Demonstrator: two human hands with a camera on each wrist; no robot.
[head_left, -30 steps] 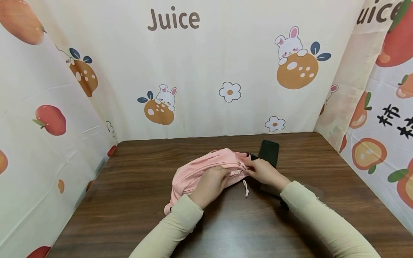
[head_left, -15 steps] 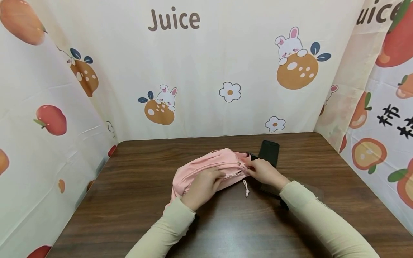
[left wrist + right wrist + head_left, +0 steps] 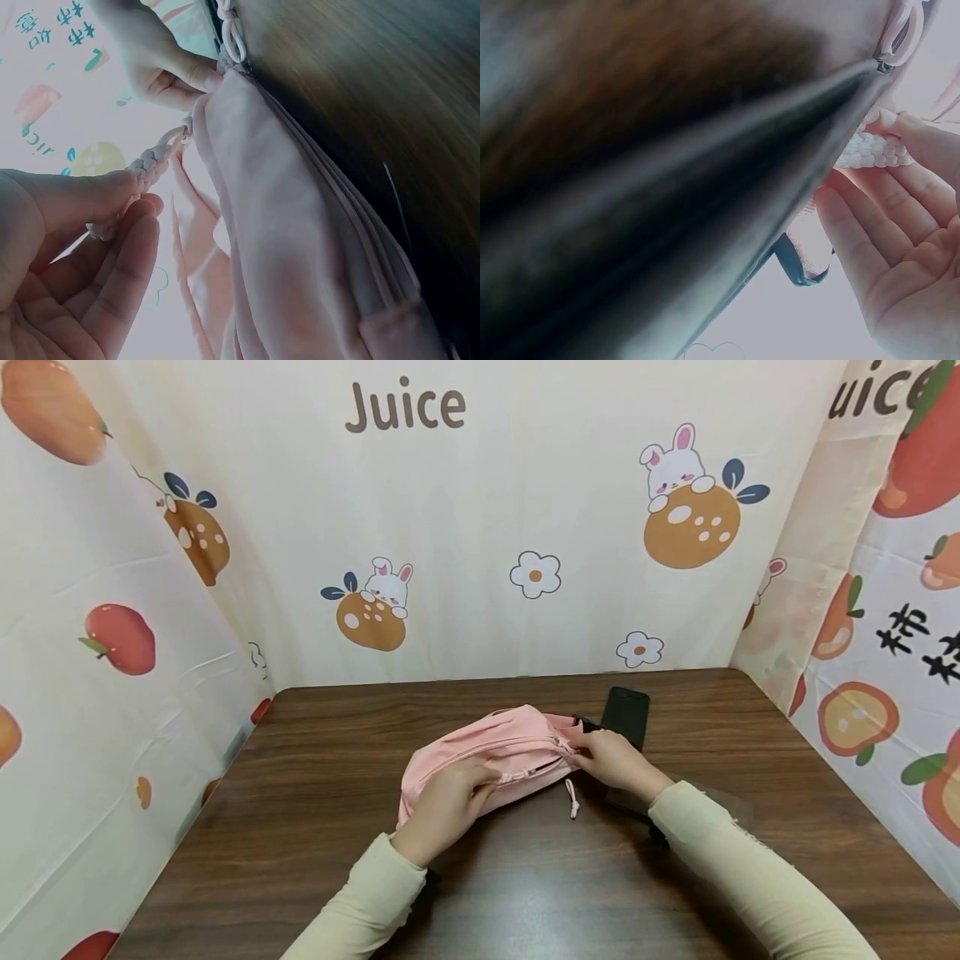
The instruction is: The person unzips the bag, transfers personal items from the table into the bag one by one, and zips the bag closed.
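Note:
A pink waist bag (image 3: 517, 727) lies on the table under both hands. My left hand (image 3: 446, 806) pinches a pale braided zipper pull (image 3: 154, 161) between thumb and fingers, clearest in the left wrist view. To the right of that pull, a dark gap (image 3: 545, 768) shows along the bag's front zip. At the bag's right end, my right hand (image 3: 618, 764) grips the fabric edge beside the zip. In the right wrist view its thumb and fingers also close on a whitish braided strip (image 3: 874, 150). A knotted cord loop (image 3: 572, 800) hangs from the bag's lower right.
A black phone-like slab (image 3: 626, 708) lies behind the right hand. Some black strap or buckle (image 3: 660, 837) and a dark, partly see-through item sit under the right forearm. A brown wooden table (image 3: 322, 752) meets printed curtains (image 3: 465, 510) at the back and sides.
My left hand has slid left and toward me along the bag, drawing the braided pull with it. The dark gap in the front zip has lengthened. My right hand has stayed in place.

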